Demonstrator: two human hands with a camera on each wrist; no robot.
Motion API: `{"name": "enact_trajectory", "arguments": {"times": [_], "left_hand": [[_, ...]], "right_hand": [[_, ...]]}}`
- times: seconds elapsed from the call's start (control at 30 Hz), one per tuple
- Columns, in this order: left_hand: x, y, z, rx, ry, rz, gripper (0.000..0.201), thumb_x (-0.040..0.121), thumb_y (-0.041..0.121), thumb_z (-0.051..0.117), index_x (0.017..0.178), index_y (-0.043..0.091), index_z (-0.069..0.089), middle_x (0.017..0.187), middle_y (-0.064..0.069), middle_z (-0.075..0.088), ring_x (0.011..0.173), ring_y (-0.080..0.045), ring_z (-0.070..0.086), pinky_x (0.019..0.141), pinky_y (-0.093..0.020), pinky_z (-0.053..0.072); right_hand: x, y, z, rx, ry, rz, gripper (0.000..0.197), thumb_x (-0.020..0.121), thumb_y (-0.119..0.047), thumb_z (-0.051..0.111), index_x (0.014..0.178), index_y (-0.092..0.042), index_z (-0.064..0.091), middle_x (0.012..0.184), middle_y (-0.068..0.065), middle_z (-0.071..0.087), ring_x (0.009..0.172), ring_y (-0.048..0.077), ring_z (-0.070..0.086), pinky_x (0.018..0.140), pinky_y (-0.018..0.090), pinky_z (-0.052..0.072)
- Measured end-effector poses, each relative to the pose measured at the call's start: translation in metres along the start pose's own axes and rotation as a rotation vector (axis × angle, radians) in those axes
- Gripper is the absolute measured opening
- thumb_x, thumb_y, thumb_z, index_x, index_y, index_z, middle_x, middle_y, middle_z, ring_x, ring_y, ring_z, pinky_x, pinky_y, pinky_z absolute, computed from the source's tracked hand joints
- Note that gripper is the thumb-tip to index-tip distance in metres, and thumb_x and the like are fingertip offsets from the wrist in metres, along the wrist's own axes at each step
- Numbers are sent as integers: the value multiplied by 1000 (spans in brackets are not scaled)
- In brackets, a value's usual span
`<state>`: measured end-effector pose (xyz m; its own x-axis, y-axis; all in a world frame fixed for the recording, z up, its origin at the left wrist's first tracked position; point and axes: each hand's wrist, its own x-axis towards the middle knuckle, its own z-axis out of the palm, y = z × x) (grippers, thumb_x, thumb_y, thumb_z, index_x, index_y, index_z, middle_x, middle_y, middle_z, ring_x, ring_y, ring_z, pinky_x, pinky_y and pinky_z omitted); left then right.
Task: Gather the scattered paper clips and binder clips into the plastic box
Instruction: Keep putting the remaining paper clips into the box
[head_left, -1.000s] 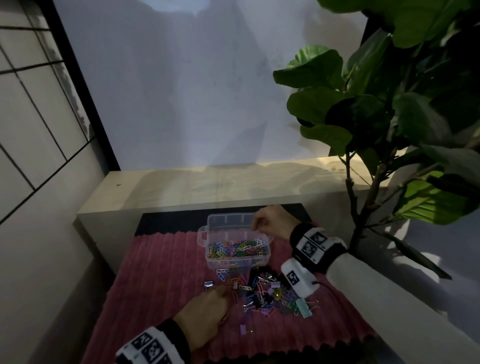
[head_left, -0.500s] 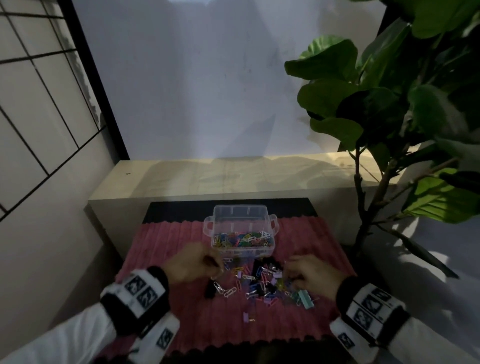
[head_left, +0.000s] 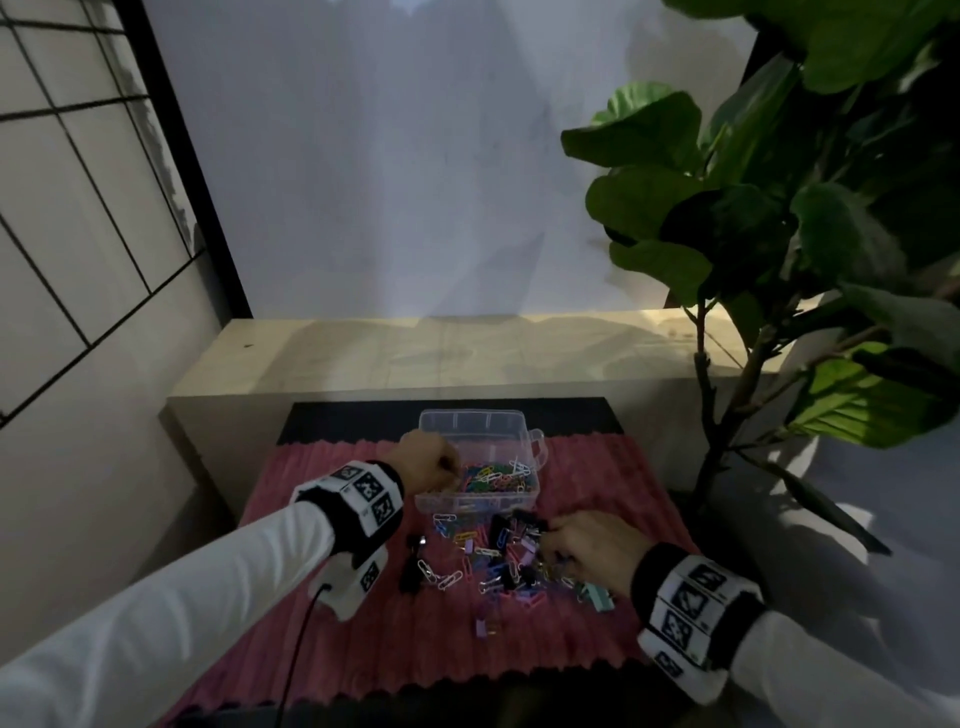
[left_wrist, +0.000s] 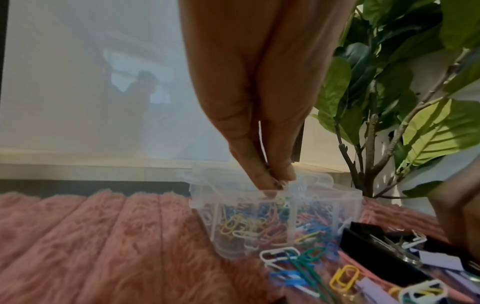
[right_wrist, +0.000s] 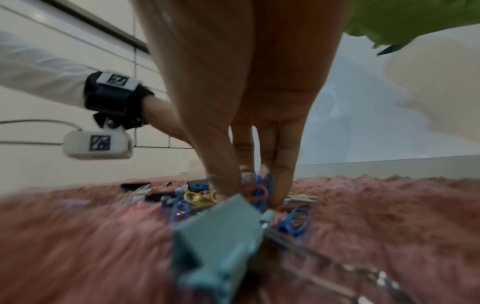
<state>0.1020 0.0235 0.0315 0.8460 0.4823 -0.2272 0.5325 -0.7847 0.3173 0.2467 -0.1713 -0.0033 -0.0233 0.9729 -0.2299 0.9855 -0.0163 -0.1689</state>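
A clear plastic box, partly filled with coloured paper clips, stands at the far middle of the pink rug. My left hand hovers over its left rim, fingertips pinched on something small and dark. In front of the box lies a pile of paper clips and binder clips. My right hand reaches down into the pile's right side, thumb and fingers closing round red and blue paper clips. A teal binder clip lies just beside that wrist.
The ribbed pink rug covers a dark surface. Black binder clips lie left of the pile, and a purple one sits nearer me. A pale ledge runs behind; a leafy plant crowds the right.
My left hand rose from the pile's left edge to the box's left rim. My right hand came back from the box to the right of the pile and stays there.
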Motion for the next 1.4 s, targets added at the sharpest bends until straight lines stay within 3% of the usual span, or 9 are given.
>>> {"name": "enact_trajectory", "arguments": {"times": [0.2, 0.5, 0.6, 0.73, 0.9, 1.0, 1.13, 1.27, 1.4], "left_hand": [[-5, -1, -2, -86, 42, 96, 31, 90, 5, 49, 117, 15, 62, 122, -5, 63, 112, -21, 59, 99, -27, 42], [-61, -30, -3, -169, 53, 116, 26, 88, 4, 53, 110, 12, 64, 111, 4, 65, 96, -3, 56, 76, 2, 37], [-81, -43, 9, -156, -45, 83, 25, 88, 13, 56, 111, 16, 64, 115, 4, 65, 101, -3, 58, 92, -10, 41], [-92, -42, 27, -132, -61, 79, 25, 88, 18, 56, 112, 17, 63, 117, 4, 64, 97, 0, 54, 79, -1, 35], [-83, -20, 45, -194, -62, 90, 25, 87, 10, 57, 111, 11, 63, 107, -3, 67, 84, 2, 59, 66, 3, 36], [-73, -8, 52, -120, -37, 129, 28, 87, 5, 53, 113, 11, 61, 117, -8, 62, 99, -13, 60, 78, -10, 39], [-60, -4, 56, -45, 44, 96, 38, 87, -3, 46, 121, 10, 54, 126, -11, 51, 110, -27, 55, 92, -28, 42], [-46, -10, 58, -34, 117, 51, 43, 84, -9, 41, 122, 8, 51, 125, -12, 52, 109, -30, 56, 93, -34, 45], [-42, -8, 62, 10, 74, 83, 46, 87, -2, 45, 126, 19, 50, 129, -7, 49, 113, -28, 53, 94, -39, 47]], "right_hand": [[0, 23, -12, 508, 111, 108, 6, 76, -4, 69, 82, -6, 72, 76, -1, 71, 62, -10, 59, 65, 6, 45], [7, 34, -24, 1131, 254, 283, 14, 74, 5, 68, 73, -9, 67, 61, -7, 71, 59, 3, 66, 58, 16, 51], [21, 29, -21, 1504, 189, 379, 8, 84, 2, 59, 85, -4, 63, 74, 2, 70, 63, 9, 67, 57, 19, 55], [50, 24, -31, 1892, 164, 423, 16, 91, 0, 46, 81, -5, 57, 77, 3, 63, 59, 7, 67, 56, 15, 56], [86, 10, -51, 1683, 236, 435, 15, 91, 3, 47, 78, 2, 56, 86, 13, 58, 79, 20, 60, 68, 26, 58], [98, 0, -59, 1373, 205, 478, 18, 91, 7, 43, 100, 14, 57, 110, 26, 58, 94, 32, 60, 87, 36, 52], [95, -6, -63, 947, 140, 405, 31, 92, 6, 38, 114, 5, 59, 122, 23, 58, 113, 31, 57, 96, 38, 49], [73, -11, -65, 695, 234, 295, 30, 86, 11, 41, 99, 0, 66, 105, 17, 67, 90, 21, 65, 75, 23, 56], [39, -16, -51, 501, 97, 168, 26, 85, 12, 45, 91, -2, 67, 85, 9, 66, 66, 9, 58, 58, 12, 48]]}}
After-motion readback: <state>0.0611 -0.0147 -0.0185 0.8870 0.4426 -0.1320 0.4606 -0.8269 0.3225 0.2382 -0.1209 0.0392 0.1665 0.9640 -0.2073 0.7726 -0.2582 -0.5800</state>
